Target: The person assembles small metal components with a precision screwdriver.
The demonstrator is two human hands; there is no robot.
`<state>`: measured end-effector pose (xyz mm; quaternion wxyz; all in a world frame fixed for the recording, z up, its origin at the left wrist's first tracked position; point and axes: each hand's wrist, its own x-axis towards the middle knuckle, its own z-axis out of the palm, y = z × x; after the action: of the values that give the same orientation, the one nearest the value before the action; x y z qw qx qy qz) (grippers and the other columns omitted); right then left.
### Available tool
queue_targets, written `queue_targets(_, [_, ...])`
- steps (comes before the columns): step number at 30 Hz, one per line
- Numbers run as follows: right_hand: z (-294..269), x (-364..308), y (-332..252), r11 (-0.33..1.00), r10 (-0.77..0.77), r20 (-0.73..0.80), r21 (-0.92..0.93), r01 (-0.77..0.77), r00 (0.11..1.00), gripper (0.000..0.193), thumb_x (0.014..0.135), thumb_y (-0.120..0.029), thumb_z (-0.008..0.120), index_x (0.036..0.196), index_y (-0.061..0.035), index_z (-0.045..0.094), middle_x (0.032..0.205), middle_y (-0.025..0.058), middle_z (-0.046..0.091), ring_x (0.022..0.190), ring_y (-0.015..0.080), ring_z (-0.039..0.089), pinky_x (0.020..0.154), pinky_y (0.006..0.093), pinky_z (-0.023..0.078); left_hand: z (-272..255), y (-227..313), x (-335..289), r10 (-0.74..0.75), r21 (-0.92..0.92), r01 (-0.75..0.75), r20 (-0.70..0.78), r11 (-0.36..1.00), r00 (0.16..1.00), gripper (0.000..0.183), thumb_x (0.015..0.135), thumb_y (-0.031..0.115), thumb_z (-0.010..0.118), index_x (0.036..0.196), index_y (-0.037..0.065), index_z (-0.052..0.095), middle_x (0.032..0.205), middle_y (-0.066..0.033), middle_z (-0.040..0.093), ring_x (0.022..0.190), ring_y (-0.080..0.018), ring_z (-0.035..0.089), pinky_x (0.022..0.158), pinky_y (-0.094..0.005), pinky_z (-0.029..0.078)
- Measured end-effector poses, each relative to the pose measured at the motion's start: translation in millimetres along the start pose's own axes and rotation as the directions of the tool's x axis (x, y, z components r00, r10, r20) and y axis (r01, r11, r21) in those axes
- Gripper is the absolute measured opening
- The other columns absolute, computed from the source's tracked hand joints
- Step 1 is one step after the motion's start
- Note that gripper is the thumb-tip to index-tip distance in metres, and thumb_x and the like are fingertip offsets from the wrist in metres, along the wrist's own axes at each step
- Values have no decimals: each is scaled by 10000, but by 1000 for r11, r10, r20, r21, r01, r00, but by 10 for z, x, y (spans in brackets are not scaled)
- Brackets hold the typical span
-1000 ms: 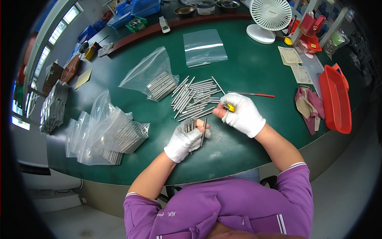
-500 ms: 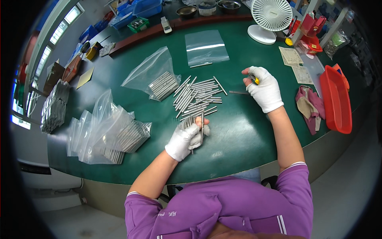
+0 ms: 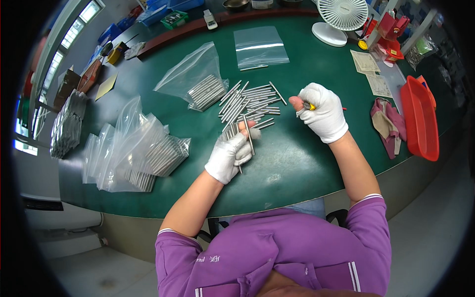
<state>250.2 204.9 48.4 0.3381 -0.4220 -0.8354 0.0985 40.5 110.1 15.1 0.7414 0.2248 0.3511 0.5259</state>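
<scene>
My left hand [image 3: 222, 157], in a white glove with bare fingertips, is closed around several slim metal rods. One rod [image 3: 249, 137] stands out, tilted, between thumb and fingers. Just beyond it lies a loose pile of the same rods [image 3: 240, 109] on the green table. My right hand [image 3: 325, 116], gloved the same way, is raised to the right of the pile. Its fingers are wrapped around a slim tool [image 3: 310, 106]; a yellow part shows near the thumb and a red end past the little-finger side. The glove hides most of the tool.
A clear bag of rods [image 3: 205, 91] lies left of the pile, more filled bags [image 3: 158, 153] nearer left. A flat clear bag [image 3: 260, 47] lies beyond, with one rod at its edge. A white fan [image 3: 330, 34], a cloth [image 3: 387, 126] and a red tray [image 3: 419, 121] stand right.
The view has shifted slightly. My right hand has turned the tool, so its grey blade no longer points left across the table. The rod in my left hand has tilted.
</scene>
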Motion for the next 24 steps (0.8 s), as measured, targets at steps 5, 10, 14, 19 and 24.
queue_targets(5, [18, 1, -195, 984, -79, 3, 163, 78, 997, 131, 686, -37, 633, 813, -61, 610, 711, 80, 549, 636, 210, 563, 585, 276, 457, -34, -7, -2, 47, -24, -47, 8, 999, 999, 230, 878, 143, 474, 1090, 55, 477, 889, -60, 532, 426, -19, 275, 342, -152, 234])
queue_targets(10, [-77, -21, -488, 994, -74, 346, 100, 42, 935, 109, 689, -110, 646, 784, -85, 601, 742, 72, 567, 688, 230, 572, 611, 295, 460, -54, 1, 7, 62, -63, -64, -33, 996, 998, 209, 879, 134, 469, 1072, 56, 480, 893, -67, 549, 418, -23, 274, 344, -156, 239])
queue_targets(14, [30, -103, -567, 995, -88, 433, 71, 63, 897, 94, 720, -161, 613, 793, -101, 610, 765, 79, 581, 717, 264, 569, 632, 332, 459, -68, 4, 18, 73, -125, -77, -32, 989, 997, 190, 879, 133, 474, 1050, 51, 488, 867, -57, 566, 414, -25, 269, 349, -159, 232])
queue_targets(19, [152, -143, -643, 996, -73, 462, 82, 39, 884, 107, 719, -176, 622, 798, -105, 621, 762, 78, 585, 718, 263, 574, 629, 335, 462, -70, 12, 21, 40, -192, -59, -100, 980, 994, 172, 870, 124, 495, 1029, 58, 495, 768, -12, 529, 419, -26, 263, 349, -165, 222])
queue_targets(24, [169, -163, -717, 998, -30, 450, 68, 0, 893, 127, 704, -189, 641, 792, -99, 620, 768, 77, 586, 718, 261, 575, 630, 331, 463, -104, -8, 27, 56, -267, -71, -65, 961, 996, 95, 861, 112, 509, 945, 68, 515, 725, -2, 525, 422, -29, 268, 353, -166, 222])
